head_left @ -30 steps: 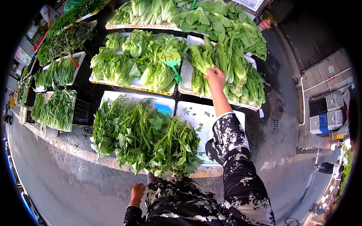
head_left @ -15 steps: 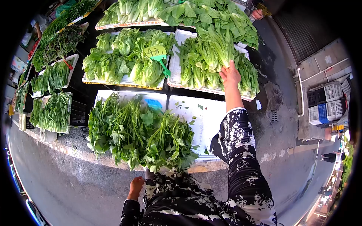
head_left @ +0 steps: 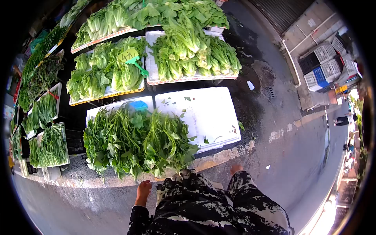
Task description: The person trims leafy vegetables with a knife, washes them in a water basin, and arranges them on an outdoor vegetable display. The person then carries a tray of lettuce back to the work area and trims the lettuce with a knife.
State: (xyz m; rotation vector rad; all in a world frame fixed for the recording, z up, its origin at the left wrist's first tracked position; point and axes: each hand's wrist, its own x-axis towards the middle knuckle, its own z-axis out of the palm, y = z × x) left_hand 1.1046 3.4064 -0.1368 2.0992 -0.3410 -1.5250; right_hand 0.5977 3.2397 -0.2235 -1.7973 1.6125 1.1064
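Note:
My left hand (head_left: 143, 192) hangs low beside my body, fingers loosely apart and holding nothing. It is nearest to a heap of long-stemmed leafy greens (head_left: 135, 143), without touching it. Lowered close to my right side is my right hand (head_left: 236, 169), its fingers mostly hidden behind the black-and-white sleeve. Above it lies a white foam tray (head_left: 207, 113) bearing a few leaf scraps. Farther back, bunches of pale green lettuce (head_left: 196, 55) are piled on another foam tray. Left of them sits more lettuce (head_left: 88, 78), with a yellow-green price tag (head_left: 128, 55) on a green clip.
A blue tag (head_left: 138, 105) rests behind the leafy heap. Trays of chives or similar greens (head_left: 49, 147) stand at the left. Stacked plastic crates (head_left: 319, 64) are by the wall at right. A drain grate (head_left: 270, 92) is in the wet pavement.
My right hand has left the lettuce and dropped back to my side. The view has shifted to the right, and my left hand stays low.

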